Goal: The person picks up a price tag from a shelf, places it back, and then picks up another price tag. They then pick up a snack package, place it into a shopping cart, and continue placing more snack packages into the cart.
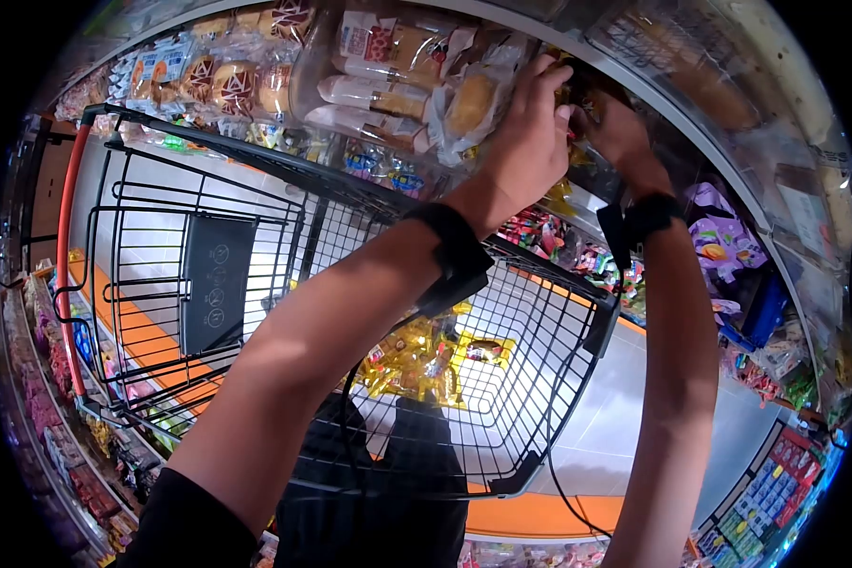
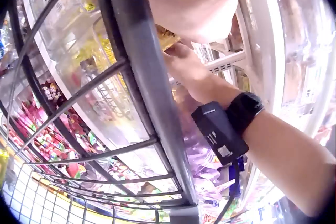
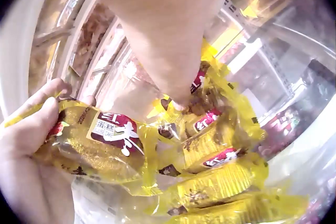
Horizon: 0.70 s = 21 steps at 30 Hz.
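In the right wrist view, my left hand (image 3: 31, 134) holds a cake in a clear gold wrapper (image 3: 105, 134) by one end, the thumb lying on top. The wrapper has a dark red label with white characters. My right hand (image 3: 168, 50) reaches down from the top of that view, its fingertips right at several more gold-wrapped cakes (image 3: 220, 155) lined up in a clear bin. Most of its fingers are hidden. From the head view, both the left hand (image 1: 530, 137) and the right hand (image 1: 620, 137) are close together over the shelf.
A black wire shopping cart (image 1: 502, 379) stands between my body and the shelf, with gold-wrapped packs (image 1: 426, 360) inside. Packaged bread (image 1: 388, 76) lies left of my hands. Purple packs (image 1: 724, 232) are to the right. Cables (image 1: 554, 445) hang from the wrist cameras.
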Motion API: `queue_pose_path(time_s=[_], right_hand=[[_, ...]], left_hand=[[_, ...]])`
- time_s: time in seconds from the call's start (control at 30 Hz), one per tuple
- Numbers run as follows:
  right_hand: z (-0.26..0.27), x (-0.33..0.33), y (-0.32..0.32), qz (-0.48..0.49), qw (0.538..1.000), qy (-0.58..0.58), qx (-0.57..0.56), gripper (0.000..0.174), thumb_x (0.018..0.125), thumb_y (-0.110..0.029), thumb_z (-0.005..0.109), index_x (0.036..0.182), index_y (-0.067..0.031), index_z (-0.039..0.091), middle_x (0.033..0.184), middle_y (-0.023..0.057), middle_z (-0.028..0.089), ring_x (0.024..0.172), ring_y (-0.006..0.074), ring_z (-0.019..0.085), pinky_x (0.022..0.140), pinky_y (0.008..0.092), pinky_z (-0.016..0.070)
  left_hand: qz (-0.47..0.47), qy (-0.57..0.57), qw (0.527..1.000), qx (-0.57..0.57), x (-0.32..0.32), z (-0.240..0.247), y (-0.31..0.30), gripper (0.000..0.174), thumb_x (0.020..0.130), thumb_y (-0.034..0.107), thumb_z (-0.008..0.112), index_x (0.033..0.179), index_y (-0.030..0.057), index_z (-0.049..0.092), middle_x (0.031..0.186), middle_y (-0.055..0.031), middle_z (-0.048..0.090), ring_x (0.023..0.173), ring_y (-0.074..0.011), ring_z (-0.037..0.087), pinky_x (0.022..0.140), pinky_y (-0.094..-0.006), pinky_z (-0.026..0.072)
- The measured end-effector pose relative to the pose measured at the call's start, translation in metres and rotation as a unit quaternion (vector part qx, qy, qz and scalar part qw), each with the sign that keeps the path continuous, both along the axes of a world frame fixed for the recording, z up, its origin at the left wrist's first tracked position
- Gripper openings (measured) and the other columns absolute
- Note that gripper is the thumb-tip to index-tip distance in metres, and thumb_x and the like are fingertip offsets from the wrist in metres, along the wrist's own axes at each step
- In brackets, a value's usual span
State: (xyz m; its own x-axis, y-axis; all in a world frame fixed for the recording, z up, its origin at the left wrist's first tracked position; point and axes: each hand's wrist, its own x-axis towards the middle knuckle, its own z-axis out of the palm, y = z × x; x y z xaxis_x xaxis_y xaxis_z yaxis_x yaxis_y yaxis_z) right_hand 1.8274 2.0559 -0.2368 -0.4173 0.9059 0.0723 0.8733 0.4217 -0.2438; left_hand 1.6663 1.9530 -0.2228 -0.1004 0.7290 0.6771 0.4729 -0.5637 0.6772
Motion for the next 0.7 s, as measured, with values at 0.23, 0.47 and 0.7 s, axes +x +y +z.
queue_pose_path(time_s=[0.23,0.47,0.7], right_hand=[[-0.024,-0.013,0.017,-0.011,0.999,0.015,-0.031,0.046,0.082,-0.036,0.061,0.119,-0.0092,0.057,0.11,0.0219,0.063,0.101,0.0384,0.06,0.085,0.0458,0.0479],[-0.028,0.004,0.023,0.008,0.975,0.196,-0.106,0.045,0.08,-0.027,0.06,0.119,-0.0055,0.057,0.114,0.0156,0.063,0.104,0.0283,0.06,0.088,0.0357,0.0459],[-0.019,-0.001,0.013,0.081,0.986,0.148,0.012,0.026,0.079,-0.019,0.061,0.1,-0.0048,0.062,0.095,0.0155,0.065,0.091,0.0296,0.063,0.08,0.0374,0.0488]], left_hand=[[-0.004,0.001,1.0,0.001,-0.001,0.002,-0.002,0.04,0.09,0.003,0.047,0.129,-0.0024,0.037,0.136,-0.0278,0.034,0.124,-0.0465,0.038,0.103,-0.044,0.0357],[-0.006,-0.014,1.0,0.002,-0.001,0.006,-0.004,0.04,0.087,0.0,0.049,0.126,-0.0028,0.039,0.134,-0.024,0.036,0.121,-0.0451,0.041,0.1,-0.0435,0.0386],[-0.015,-0.062,0.998,-0.009,0.0,0.004,-0.003,0.038,0.087,0.003,0.051,0.125,-0.0015,0.046,0.129,-0.0231,0.043,0.119,-0.0416,0.043,0.101,-0.0425,0.0357]])
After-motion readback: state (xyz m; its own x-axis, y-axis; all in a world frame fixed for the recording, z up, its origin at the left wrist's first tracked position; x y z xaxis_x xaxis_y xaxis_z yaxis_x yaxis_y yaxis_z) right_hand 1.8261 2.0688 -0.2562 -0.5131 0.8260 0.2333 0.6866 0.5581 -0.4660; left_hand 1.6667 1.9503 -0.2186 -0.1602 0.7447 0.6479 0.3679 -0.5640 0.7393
